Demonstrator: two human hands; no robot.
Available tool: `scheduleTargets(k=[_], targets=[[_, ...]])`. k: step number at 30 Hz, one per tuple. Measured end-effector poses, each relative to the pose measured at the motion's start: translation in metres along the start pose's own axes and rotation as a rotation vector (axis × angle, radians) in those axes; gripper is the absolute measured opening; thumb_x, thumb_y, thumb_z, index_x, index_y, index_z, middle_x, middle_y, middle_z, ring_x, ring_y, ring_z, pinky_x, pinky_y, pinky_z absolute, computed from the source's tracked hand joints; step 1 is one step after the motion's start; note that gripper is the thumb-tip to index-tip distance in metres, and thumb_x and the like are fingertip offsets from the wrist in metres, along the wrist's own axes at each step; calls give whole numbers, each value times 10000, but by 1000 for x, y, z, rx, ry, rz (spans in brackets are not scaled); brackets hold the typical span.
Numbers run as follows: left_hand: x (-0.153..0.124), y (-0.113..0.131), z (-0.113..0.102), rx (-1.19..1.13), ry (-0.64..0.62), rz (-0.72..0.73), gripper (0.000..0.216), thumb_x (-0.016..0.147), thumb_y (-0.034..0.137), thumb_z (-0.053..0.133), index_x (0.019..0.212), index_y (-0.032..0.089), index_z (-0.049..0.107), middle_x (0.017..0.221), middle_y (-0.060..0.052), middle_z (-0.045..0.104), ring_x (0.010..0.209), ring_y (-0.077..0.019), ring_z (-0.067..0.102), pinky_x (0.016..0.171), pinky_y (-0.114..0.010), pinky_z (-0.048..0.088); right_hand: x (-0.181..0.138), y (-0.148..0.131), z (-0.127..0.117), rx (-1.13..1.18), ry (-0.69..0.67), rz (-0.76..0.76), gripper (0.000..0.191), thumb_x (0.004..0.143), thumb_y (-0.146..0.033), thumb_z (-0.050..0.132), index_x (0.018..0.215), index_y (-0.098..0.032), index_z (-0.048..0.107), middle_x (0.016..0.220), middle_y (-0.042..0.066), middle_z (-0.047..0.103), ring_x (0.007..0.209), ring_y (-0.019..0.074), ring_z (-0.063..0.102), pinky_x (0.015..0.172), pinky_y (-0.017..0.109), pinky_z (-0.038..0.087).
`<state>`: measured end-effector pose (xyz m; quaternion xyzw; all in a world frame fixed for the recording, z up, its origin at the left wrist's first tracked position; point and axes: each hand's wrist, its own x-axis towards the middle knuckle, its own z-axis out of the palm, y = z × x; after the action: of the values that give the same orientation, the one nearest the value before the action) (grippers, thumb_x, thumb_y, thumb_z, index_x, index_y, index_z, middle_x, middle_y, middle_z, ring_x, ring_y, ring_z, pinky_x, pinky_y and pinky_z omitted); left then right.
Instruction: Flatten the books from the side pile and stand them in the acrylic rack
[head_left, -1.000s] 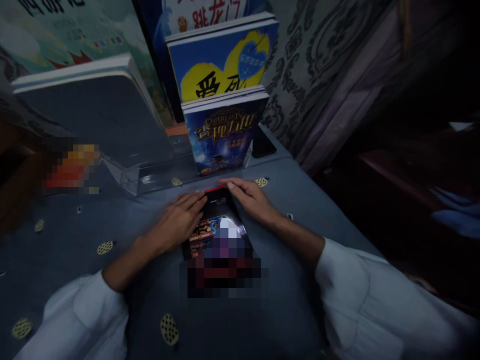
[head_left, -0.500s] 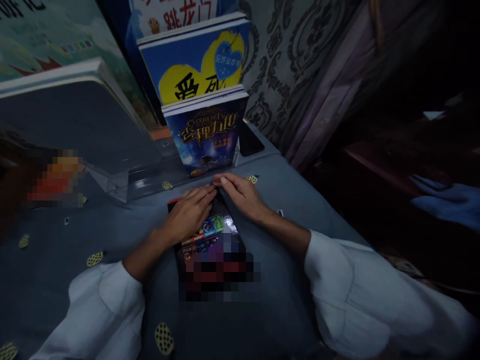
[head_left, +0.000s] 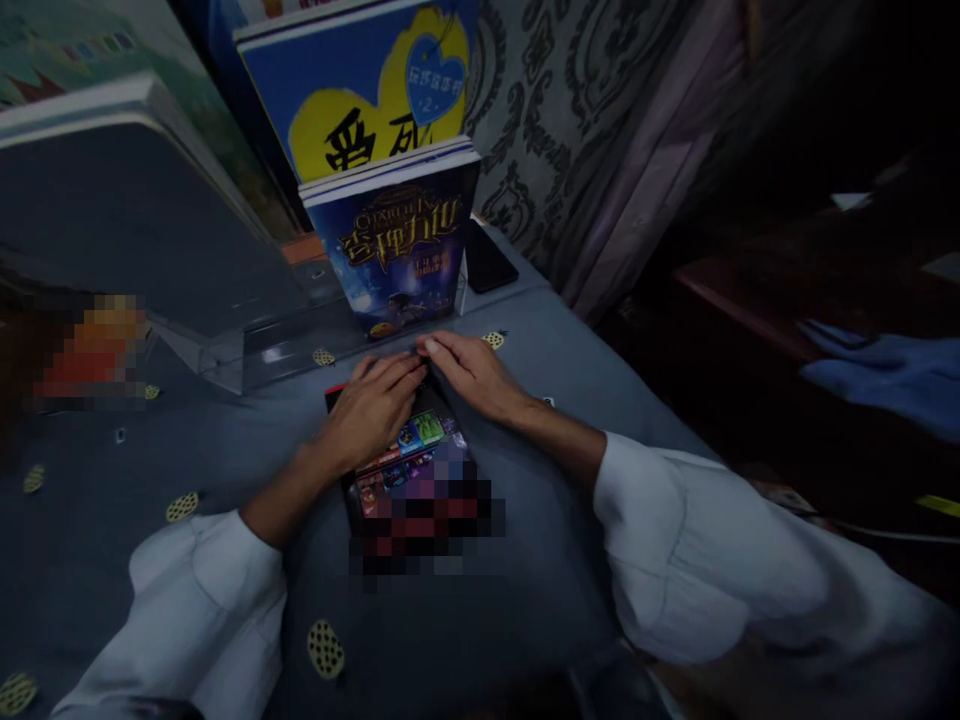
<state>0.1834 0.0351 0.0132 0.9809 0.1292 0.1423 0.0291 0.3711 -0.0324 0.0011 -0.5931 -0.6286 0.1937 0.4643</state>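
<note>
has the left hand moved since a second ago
Yes. Judged against the dark blue book, the left hand has shifted right, closer to the right hand.

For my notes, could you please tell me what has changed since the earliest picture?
The left hand has moved rightward across the dark printed item, ending close beside the right hand. The right hand stays near its top right corner; the standing books stayed put.
</note>
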Motion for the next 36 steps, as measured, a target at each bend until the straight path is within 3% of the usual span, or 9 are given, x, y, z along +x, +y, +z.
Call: scheduleTargets(k=[5, 12, 15, 22, 26, 31, 36], targets=[[-1, -2, -2, -47, 30, 117, 348, 1043, 228, 420, 1303, 150, 637, 1309, -123, 685, 1278, -253, 598, 1080, -467, 453, 0, 0, -2, 8, -19, -17, 389, 1046, -397, 381, 993, -189, 706, 947, 66, 759, 943, 219, 704, 875, 338, 520], [0, 8, -3, 26, -17, 66, 357, 1038, 200, 419, 1334, 173, 616, 1340, -124, 665, 1326, -269, 560, 1087, -503, 424, -1, 0, -3, 4, -40, -28, 379, 1044, -357, 391, 1027, -184, 728, 968, 65, 774, 973, 225, 711, 885, 349, 527], [-1, 11, -3, 44, 1, 57, 360, 1038, 200, 416, 1338, 171, 613, 1317, -131, 669, 1242, -268, 602, 1020, -474, 467, -6, -2, -6, -15, -71, -35, 383, 1045, -358, 398, 994, -181, 733, 957, 72, 775, 987, 235, 713, 902, 370, 534], [-4, 6, -4, -19, 22, 132, 340, 1054, 223, 404, 1300, 160, 630, 1253, -124, 688, 1165, -255, 618, 937, -428, 514, -22, -5, -14, 17, -194, -154, 371, 1044, -345, 421, 1273, -207, 678, 1325, 77, 708, 1275, 239, 626, 1117, 441, 460], [-5, 12, -13, -21, -59, 121, 367, 1060, 265, 405, 1342, 142, 606, 1330, -134, 659, 1229, -265, 604, 1011, -457, 504, -22, 0, -13, -19, -184, -157, 392, 1058, -342, 383, 1287, -207, 672, 1306, 77, 717, 1257, 236, 639, 1121, 455, 463], [-15, 29, -19, 2, -171, 78, 422, 1072, 340, 384, 1430, 185, 543, 1477, -111, 577, 1438, -275, 458, 1184, -523, 370, -22, 6, -11, -84, -192, -206, 378, 1049, -304, 390, 1287, -196, 663, 1319, 94, 705, 1293, 245, 609, 1125, 470, 460], [-22, 37, -12, -11, -135, 24, 435, 1079, 337, 358, 1445, 174, 528, 1479, -126, 577, 1453, -255, 449, 1212, -534, 324, -24, -1, -15, -146, -165, -225, 363, 1040, -287, 391, 1183, -169, 703, 1196, 119, 741, 1184, 259, 652, 1051, 468, 496]])
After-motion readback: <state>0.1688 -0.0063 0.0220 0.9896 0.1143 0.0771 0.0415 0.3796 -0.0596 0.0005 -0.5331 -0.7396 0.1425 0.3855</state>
